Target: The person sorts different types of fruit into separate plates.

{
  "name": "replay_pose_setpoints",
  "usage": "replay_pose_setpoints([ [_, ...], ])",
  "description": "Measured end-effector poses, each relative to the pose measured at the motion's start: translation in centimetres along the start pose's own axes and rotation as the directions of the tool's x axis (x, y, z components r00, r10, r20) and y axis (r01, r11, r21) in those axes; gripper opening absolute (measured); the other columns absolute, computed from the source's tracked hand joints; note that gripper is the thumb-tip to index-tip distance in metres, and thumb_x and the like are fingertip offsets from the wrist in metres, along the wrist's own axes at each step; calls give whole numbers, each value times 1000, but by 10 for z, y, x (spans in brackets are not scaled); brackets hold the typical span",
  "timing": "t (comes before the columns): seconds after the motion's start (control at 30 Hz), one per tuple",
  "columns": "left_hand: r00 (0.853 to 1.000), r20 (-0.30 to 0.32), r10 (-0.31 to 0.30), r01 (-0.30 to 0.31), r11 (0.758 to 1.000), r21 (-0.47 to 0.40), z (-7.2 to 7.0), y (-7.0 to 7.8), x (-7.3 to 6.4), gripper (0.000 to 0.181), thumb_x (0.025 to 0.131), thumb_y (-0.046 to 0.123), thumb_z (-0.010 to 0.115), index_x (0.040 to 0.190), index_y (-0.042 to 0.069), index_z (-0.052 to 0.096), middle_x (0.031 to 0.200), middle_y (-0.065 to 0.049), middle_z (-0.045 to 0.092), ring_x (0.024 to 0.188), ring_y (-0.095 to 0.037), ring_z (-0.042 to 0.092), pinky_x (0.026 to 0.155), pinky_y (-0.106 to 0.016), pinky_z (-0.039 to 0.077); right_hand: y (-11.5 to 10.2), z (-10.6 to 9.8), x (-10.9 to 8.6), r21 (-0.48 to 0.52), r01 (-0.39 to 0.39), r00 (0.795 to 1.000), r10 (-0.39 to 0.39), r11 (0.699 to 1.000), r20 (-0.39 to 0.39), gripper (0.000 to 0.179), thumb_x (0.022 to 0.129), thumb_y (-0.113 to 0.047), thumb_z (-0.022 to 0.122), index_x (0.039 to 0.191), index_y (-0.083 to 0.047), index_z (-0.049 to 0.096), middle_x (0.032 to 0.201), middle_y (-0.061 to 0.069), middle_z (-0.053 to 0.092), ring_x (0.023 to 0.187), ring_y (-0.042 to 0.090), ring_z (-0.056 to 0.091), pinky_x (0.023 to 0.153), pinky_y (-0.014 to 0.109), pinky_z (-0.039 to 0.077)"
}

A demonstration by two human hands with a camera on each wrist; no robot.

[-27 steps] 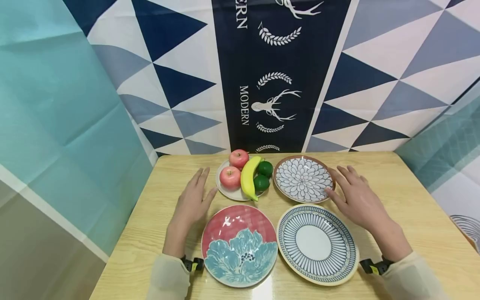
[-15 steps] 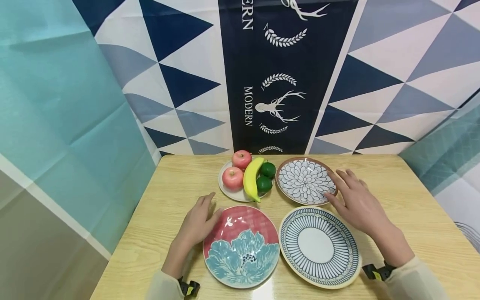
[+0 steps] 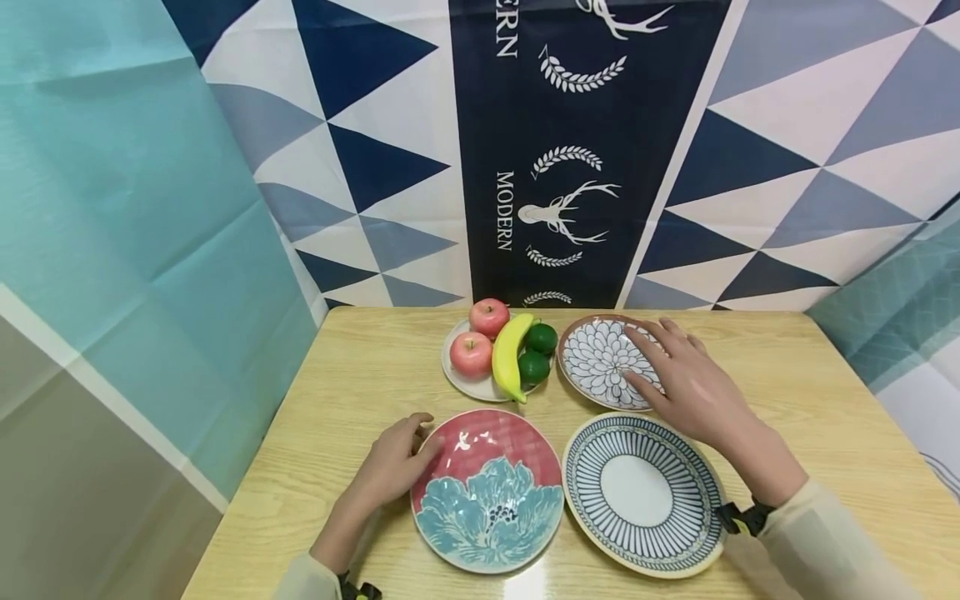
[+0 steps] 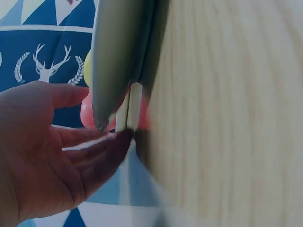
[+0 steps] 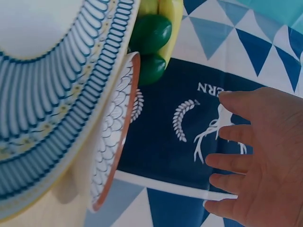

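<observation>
- Left hand's grip (image 3: 396, 462), fingers apart, at the left rim of the pink plate (image 3: 487, 492).
- Right hand's grip (image 3: 690, 379), apart, over the petal plate (image 3: 600, 360).
- On the counter (image 3: 337, 367): striped plate (image 3: 637, 492) in front, fruit plate (image 3: 476, 389) behind.

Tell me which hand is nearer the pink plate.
Left: the left hand is at the left edge of the pink plate; the right hand is farther off, by the brown-rimmed plate.

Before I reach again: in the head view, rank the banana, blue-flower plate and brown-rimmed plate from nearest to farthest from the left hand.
1. Blue-flower plate: right beside the left hand.
2. Banana: farther back and to the right, among the fruit.
3. Brown-rimmed plate: right of the banana.
</observation>
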State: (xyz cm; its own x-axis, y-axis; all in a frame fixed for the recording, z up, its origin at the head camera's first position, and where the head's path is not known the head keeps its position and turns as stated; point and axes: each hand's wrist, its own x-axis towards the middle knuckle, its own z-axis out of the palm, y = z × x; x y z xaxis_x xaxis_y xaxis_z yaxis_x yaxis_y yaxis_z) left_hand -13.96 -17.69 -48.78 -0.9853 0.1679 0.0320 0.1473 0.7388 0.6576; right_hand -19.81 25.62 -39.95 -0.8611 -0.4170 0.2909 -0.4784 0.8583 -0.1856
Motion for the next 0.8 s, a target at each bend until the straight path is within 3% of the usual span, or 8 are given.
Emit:
replay_pose_setpoints([
  [0.2, 996, 85, 7, 11, 978, -207, 0, -10, 5, 42, 104, 34, 69, 133, 3, 65, 98, -5, 71, 80, -13, 63, 75, -31, 53, -8, -4, 13, -16, 7, 1000, -7, 1000, 17, 69, 104, -37, 67, 162, -10, 41, 160, 28, 40, 152, 55, 27, 116, 76, 25],
  [0.37, 989, 147, 3, 41, 956, -291, -1, -15, 10, 32, 101, 22, 73, 125, 1, 69, 93, -5, 72, 77, -14, 65, 68, -27, 53, -14, -4, 20, -15, 8, 1000, -7, 1000, 26, 70, 105, -39, 65, 163, -12, 39, 160, 28, 40, 150, 57, 30, 109, 78, 34],
  [0.47, 980, 197, -31, 99, 933, -345, -2, -16, 14, 26, 98, 15, 76, 119, 0, 71, 88, -3, 70, 73, -14, 62, 63, -26, 51, -17, -3, 21, -16, 13, 1000, -12, 1000, 23, 69, 105, -38, 65, 163, -11, 40, 160, 28, 41, 148, 55, 34, 108, 76, 38],
  [0.6, 956, 287, -56, 173, 900, -400, -7, -17, 18, 21, 96, 11, 77, 111, -1, 71, 83, -5, 66, 69, -14, 58, 60, -26, 48, -22, 2, 25, -14, 28, 999, -27, 1000, 22, 67, 105, -36, 65, 161, -8, 41, 159, 28, 42, 147, 53, 38, 110, 72, 39],
  [0.67, 944, 327, -45, 177, 905, -386, -10, -17, 21, 18, 96, 11, 77, 108, 0, 70, 81, -5, 64, 67, -14, 57, 59, -26, 47, -25, 5, 28, -17, 33, 999, -33, 999, 21, 66, 105, -35, 65, 160, -8, 42, 159, 27, 42, 146, 52, 40, 112, 70, 39],
  [0.8, 918, 396, 12, 121, 944, -308, -19, -18, 29, 17, 97, 13, 76, 105, 2, 66, 78, -4, 61, 65, -14, 54, 57, -25, 44, -28, 9, 34, -32, 46, 999, -45, 998, 16, 65, 105, -35, 65, 159, -6, 44, 156, 27, 46, 144, 50, 43, 115, 66, 37],
])
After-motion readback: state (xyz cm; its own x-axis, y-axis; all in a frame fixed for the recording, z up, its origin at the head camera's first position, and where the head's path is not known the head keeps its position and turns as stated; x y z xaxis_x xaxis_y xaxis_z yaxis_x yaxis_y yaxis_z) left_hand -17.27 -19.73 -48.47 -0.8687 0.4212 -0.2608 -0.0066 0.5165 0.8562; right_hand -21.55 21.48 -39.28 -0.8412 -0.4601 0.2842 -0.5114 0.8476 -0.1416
